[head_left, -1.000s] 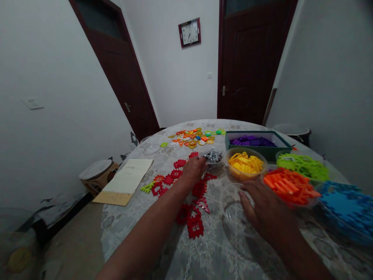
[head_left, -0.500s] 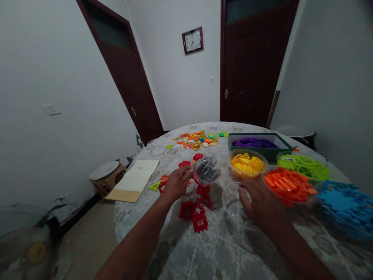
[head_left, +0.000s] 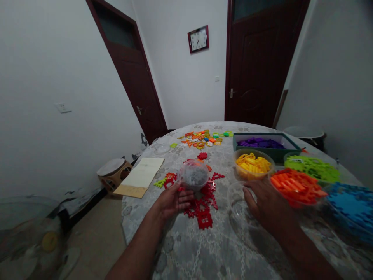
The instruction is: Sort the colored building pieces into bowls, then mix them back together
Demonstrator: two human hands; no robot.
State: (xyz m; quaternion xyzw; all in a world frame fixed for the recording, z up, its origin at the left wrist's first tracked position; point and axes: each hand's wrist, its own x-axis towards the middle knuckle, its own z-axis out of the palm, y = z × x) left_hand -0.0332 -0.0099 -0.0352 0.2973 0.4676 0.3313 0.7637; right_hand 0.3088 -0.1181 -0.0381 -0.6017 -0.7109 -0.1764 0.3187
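My left hand (head_left: 175, 198) grips the near edge of a clear round container (head_left: 193, 174) with grey pieces in it, fingers curled below and thumb at the rim. Directly under and around it on the table lie loose red toothed plastic pieces (head_left: 205, 220), some partly covered by the container. My right hand (head_left: 264, 200) rests at the rim of an empty-looking clear round container (head_left: 235, 208), thumb and fingers bent over its right side. Close beyond that hand are a tub of yellow pieces (head_left: 253, 162) and a tub of orange pieces (head_left: 294, 186).
Purple pieces fill a green-edged box (head_left: 267, 143); tubs of light green pieces (head_left: 313, 166) and blue pieces (head_left: 352, 206) stand at right. Mixed coloured pieces (head_left: 201, 139) lie at the far side. An open notebook (head_left: 142, 173) lies left; a wooden stool (head_left: 115, 171) stands beside the table.
My left hand has turned palm-up and brought the container of grey pieces left and nearer, over the red pieces. My right hand stays at the clear container. The view has shifted slightly.
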